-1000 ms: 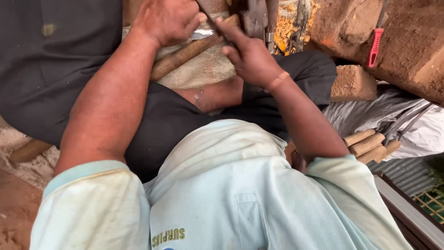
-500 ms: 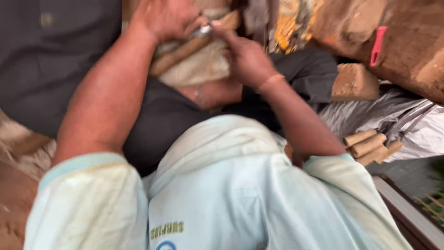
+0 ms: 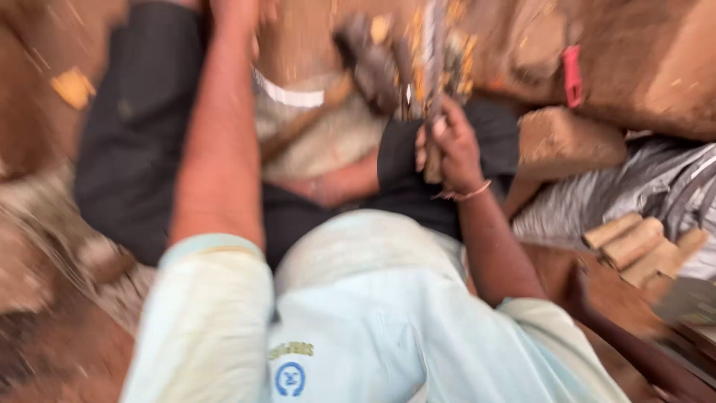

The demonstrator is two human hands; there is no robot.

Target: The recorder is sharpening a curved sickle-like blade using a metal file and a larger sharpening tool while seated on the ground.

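Head view is blurred: your right hand [image 3: 451,145] is closed round a long tool [image 3: 432,89] held upright over your lap; your left hand [image 3: 237,11] runs off the top edge, grip unreadable. How much work remains is unclear. Stone blocks [image 3: 570,142] crowd the right; wooden handles [image 3: 641,242] lie close by

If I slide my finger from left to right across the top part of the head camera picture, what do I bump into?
Yellowish scrap on the ground → left forearm → white band → blurred tool gripped in the right hand → red clip → brown block → wooden handles.
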